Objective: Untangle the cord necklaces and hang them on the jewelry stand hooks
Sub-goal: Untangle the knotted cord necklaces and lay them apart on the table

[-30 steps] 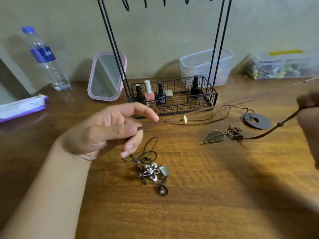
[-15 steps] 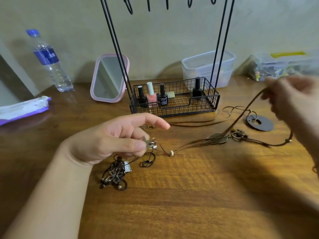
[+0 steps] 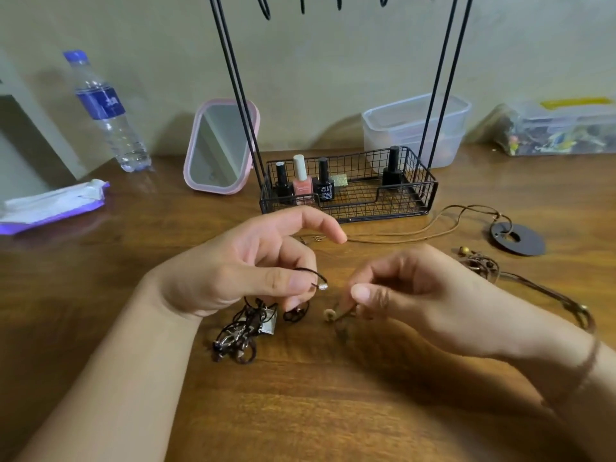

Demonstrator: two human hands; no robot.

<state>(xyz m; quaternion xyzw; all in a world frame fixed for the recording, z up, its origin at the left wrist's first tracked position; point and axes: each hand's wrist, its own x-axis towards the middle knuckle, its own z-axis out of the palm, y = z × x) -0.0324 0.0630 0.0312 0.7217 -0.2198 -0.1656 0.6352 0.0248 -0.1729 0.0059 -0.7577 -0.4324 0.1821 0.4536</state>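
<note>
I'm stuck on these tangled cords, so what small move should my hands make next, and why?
Probably draw the two hands gently apart. The left hand pinches a dark cord end with a silver bead, the right hand pinches a brown cord end with a pale bead, and the dark tangle lies under the left hand. Easing apart should show whether these cords are separate.

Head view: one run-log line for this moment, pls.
phase: untangling | left hand: pinching black cord | right hand: pinching brown cord end | tangle: on table | stand hooks: empty
</note>
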